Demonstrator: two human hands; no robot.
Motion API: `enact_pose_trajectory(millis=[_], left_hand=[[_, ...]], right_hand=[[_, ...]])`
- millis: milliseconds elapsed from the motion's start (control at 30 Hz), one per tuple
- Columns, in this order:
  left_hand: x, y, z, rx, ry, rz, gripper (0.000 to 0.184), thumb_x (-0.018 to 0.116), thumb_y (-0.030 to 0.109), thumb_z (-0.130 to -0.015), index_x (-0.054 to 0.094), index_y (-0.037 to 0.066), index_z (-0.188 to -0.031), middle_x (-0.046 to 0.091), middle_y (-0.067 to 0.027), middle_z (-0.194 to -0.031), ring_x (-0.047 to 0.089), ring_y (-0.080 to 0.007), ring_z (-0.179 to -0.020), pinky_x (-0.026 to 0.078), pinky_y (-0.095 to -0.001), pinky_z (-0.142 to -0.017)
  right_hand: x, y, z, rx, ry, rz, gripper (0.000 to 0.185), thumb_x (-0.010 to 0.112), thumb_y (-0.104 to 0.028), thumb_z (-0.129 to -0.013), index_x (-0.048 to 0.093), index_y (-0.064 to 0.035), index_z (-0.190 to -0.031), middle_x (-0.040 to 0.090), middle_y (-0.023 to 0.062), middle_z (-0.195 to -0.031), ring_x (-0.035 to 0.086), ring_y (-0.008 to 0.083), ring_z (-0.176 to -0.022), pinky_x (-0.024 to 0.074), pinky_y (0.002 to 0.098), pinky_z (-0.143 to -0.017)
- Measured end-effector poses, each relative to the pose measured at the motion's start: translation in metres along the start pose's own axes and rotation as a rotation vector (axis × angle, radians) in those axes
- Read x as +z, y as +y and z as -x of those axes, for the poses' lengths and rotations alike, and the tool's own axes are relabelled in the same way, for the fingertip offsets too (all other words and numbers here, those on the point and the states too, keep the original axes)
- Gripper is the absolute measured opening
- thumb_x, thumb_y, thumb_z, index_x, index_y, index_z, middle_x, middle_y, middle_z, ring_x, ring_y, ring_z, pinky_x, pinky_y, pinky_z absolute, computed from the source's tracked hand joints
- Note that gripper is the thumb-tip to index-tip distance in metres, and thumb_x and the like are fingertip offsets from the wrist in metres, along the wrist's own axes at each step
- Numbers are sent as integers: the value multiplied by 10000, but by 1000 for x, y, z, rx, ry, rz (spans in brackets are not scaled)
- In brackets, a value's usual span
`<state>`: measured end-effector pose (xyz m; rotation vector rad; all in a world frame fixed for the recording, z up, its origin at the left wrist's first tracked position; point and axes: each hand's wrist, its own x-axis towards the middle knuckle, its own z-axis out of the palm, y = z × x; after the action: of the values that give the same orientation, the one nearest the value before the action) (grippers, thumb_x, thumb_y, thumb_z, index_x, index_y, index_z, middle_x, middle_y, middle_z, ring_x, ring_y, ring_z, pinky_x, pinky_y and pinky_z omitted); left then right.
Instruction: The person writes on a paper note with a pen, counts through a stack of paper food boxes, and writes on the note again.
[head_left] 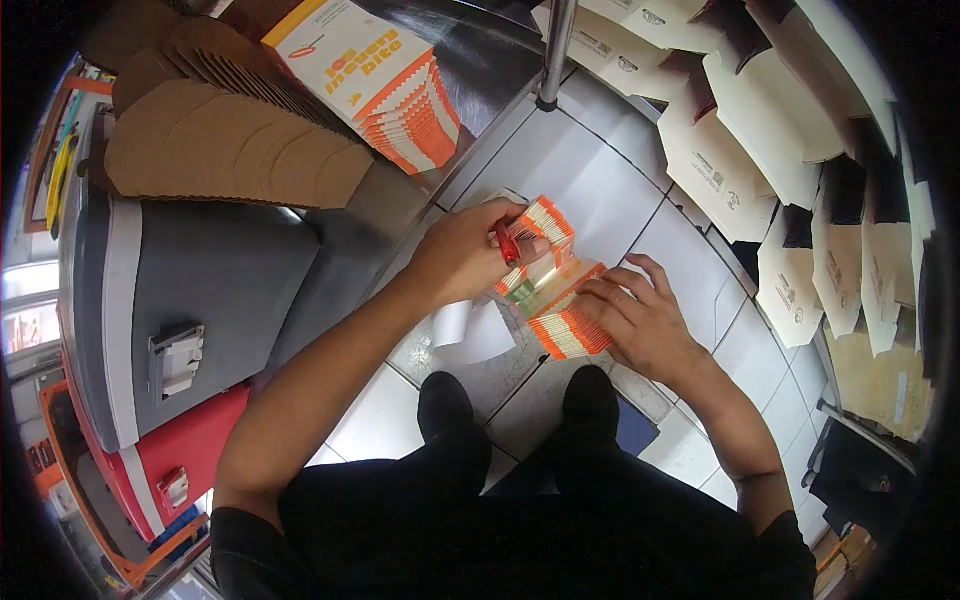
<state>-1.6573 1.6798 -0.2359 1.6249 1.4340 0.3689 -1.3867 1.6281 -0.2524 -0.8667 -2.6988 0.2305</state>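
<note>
My left hand (465, 250) is closed around one stack of folded orange-and-white cartons (549, 222). A small red tool (507, 243), its kind unclear, is also in its fingers. My right hand (640, 315) curls over a second stack of the same cartons (570, 333), fingers on its upper side. Between the two stacks runs a shiny piece (555, 285) that looks like clear wrap. A curled white sheet (475, 332) shows below my left hand; whether it touches the hand I cannot tell.
Upper left, a metal counter (480, 60) bears nested orange-and-white cartons (400, 100) and fanned brown cardboard (230, 145). Grey (215, 300) and red (190, 440) containers stand at left. White boxes (715, 170) fill the right side. A metal post (556, 50) rises from the tiled floor (560, 150).
</note>
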Motion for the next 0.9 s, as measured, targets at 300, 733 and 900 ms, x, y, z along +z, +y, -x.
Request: enact_pose_trajectory(millis=[300, 733, 900], left_hand=[[1, 0, -1, -22, 7, -53, 543, 750, 457, -890, 666, 31, -1217, 710, -121, -1009, 662, -203, -908, 509, -334, -860], [0, -8, -4, -1, -20, 87, 559, 750, 453, -895, 657, 28, -1245, 700, -111, -1024, 640, -187, -918, 503, -326, -863], [-1, -6, -3, 12, -2, 62, 556, 749, 446, -896, 655, 19, -1240, 702, -116, -1023, 645, -194, -921, 502, -328, -854]], right_hand=[[-5, -8, -6, 55, -49, 51, 713, 879, -163, -670, 601, -174, -1327, 619, 6, -1224, 543, 224, -1170, 344, 512, -1137], [-5, -5, -7, 47, 15, -7, 537, 885, -167, -659, 672, -183, -1151, 534, 93, -1305, 493, 315, -1249, 411, 502, -1058], [-3, -6, -4, 90, -15, -53, 469, 821, -136, -739, 669, -185, -1180, 533, 70, -1395, 474, 287, -1314, 356, 491, -1123]])
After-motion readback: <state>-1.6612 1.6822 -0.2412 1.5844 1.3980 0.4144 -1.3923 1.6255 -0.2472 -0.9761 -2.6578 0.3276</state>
